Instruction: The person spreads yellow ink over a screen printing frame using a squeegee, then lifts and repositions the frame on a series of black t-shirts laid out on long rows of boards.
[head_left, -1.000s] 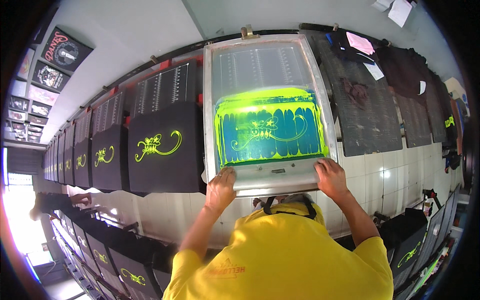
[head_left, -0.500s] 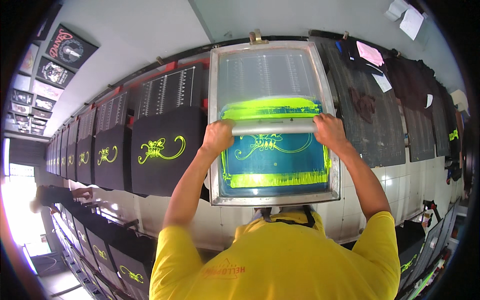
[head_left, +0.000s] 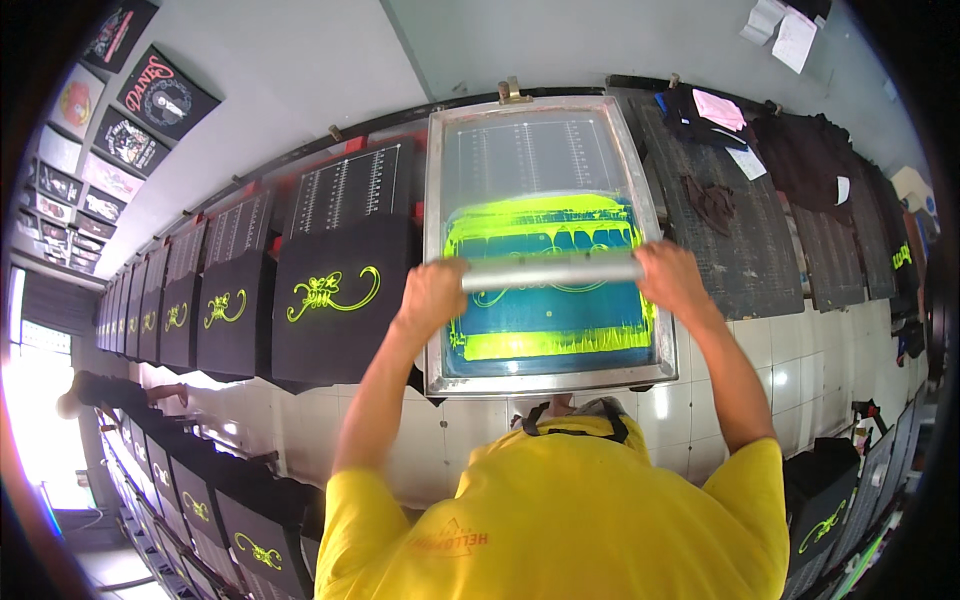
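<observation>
My left hand [head_left: 433, 292] and my right hand [head_left: 672, 277] are closed round the two ends of a silver squeegee [head_left: 550, 272], which lies level across a screen printing frame [head_left: 434, 340]. The metal-edged frame rests over a printing board straight in front of me. Its blue mesh [head_left: 540, 328] carries a flower-and-curl design, partly hidden under the squeegee. Neon yellow ink [head_left: 545, 207] lies in a thick band beyond the squeegee, with streaks below it. A second ink band [head_left: 555, 345] runs along the near end of the mesh.
To the left stands a row of boards with black shirts [head_left: 340, 300] bearing the yellow design. Dark boards [head_left: 735, 260] on the right hold a crumpled brown cloth [head_left: 708, 203], papers and a pink cloth [head_left: 718, 110]. Another person [head_left: 120, 392] bends at far left beside a second row of boards.
Both hands have drawn the squeegee slightly toward me over the mesh. Fresh ink streaks show behind it, and it covers more of the design. My view has shifted a little.
</observation>
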